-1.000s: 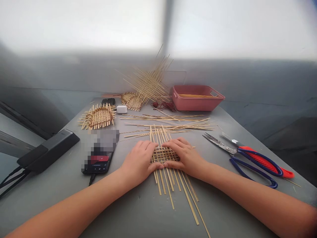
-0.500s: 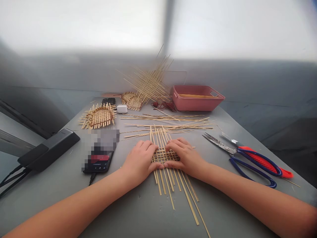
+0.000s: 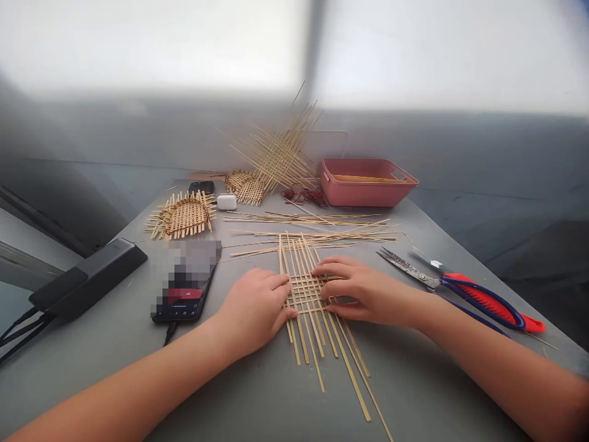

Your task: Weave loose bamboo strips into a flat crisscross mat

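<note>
A half-woven mat of pale bamboo strips lies flat on the table in front of me. Its long strip ends fan out toward me. My left hand grips the mat's left edge, fingers bent over it and thumb against a crosswise strip at the near side. On the right side, my right hand has its fingers spread apart, their tips resting on the weave. The right fingers and palm cover part of the mat's right edge.
Loose strips lie behind the mat. Scissors and a red-handled knife are to the right. A phone and black power strip sit left. Farther back are woven pieces and a pink basket.
My right hand has shifted right and its fingers have spread. Both thumbs have parted from the middle of the near edge, baring more of the weave and a crosswise strip there.
</note>
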Available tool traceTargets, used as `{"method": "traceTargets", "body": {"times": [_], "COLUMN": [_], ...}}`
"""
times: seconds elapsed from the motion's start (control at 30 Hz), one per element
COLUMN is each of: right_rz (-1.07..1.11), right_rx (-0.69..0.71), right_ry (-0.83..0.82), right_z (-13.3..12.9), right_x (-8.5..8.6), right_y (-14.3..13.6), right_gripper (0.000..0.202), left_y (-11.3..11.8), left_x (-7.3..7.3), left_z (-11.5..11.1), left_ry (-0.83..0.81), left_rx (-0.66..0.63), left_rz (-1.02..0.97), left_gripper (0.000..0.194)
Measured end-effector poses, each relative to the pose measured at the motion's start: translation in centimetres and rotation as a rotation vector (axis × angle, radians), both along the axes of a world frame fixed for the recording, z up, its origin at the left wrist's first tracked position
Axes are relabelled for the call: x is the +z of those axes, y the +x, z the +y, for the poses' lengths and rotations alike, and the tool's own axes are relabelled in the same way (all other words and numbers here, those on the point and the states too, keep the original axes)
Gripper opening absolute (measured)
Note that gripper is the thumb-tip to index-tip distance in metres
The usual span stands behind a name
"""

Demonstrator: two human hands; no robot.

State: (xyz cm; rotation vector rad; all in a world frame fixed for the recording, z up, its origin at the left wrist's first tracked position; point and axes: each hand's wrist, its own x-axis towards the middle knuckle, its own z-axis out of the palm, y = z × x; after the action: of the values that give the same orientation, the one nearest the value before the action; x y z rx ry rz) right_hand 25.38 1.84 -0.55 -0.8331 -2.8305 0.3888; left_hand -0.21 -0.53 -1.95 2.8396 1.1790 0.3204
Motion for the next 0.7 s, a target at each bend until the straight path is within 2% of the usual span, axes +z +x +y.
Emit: {"method": "traceTargets", "body": {"times": [0.17, 0.37, 0.53, 0.7], "right_rz": [-0.033, -0.054, -0.009, 0.007], "right_rx": [0.080, 0.165, 0.197, 0.170], "right_ry": [0.160, 0.312, 0.272, 0.163], "right_z": [0.2, 0.0, 0.1, 0.3], "right_x": [-0.4, -0.3, -0.5, -0.5], "right_y": [-0.4, -1.0, -1.1, -0.9], "right_gripper": [0.014, 0.024, 0.029, 0.023], "left_y": [0.4, 0.5, 0.8, 1.1], "left_x": [-0.6, -1.6, -1.7, -1.9], "left_z": [-0.4, -0.4, -0.5, -0.7], "left_ry": [0.214, 0.389, 0.424, 0.461], "left_rx": [-0.071, -0.121, -0.150, -0.155], "left_rz": [0.092, 0.140, 0.215, 0.243], "left_gripper": [0.035, 0.029, 0.032, 0.032]}}
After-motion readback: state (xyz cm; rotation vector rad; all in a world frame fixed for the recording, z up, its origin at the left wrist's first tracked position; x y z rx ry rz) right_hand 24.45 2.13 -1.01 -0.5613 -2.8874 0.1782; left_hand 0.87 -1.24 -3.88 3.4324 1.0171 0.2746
